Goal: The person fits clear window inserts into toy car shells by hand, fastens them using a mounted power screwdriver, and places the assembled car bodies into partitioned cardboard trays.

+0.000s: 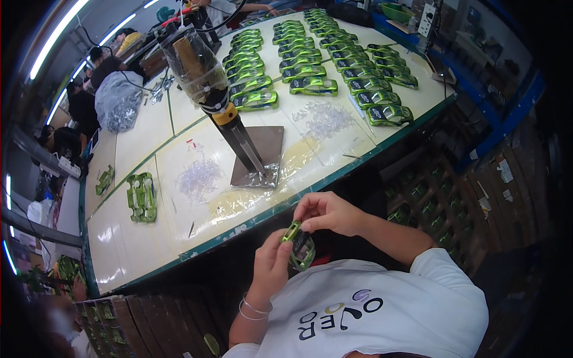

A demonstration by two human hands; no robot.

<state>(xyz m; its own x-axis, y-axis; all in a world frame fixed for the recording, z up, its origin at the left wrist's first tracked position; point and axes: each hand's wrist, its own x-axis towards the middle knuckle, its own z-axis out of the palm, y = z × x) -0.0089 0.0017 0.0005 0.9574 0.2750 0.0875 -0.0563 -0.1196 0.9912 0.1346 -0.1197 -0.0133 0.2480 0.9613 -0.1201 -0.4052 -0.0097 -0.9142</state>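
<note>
My left hand (271,265) grips a green toy car body (303,250) with a black panel, held tilted just off the table's near edge in front of my shirt. At its upper end, my right hand (328,213) has thumb and finger closed against the shell. Whether a small part sits between those fingertips is too small to tell. On the table ahead lie two heaps of small clear plastic pieces, a left heap (200,179) and a right heap (325,119). An upturned green car shell (141,197) rests farther left, with another green piece (105,180) beyond it.
A black upright tool (239,140) with a yellow collar and plastic wrap stands over a brown plate (273,140). Rows of green toy cars (313,85) fill the far table. A clear bag (121,101) stands far left. Boxes of green parts (439,206) stand at lower right. Other people work at far left.
</note>
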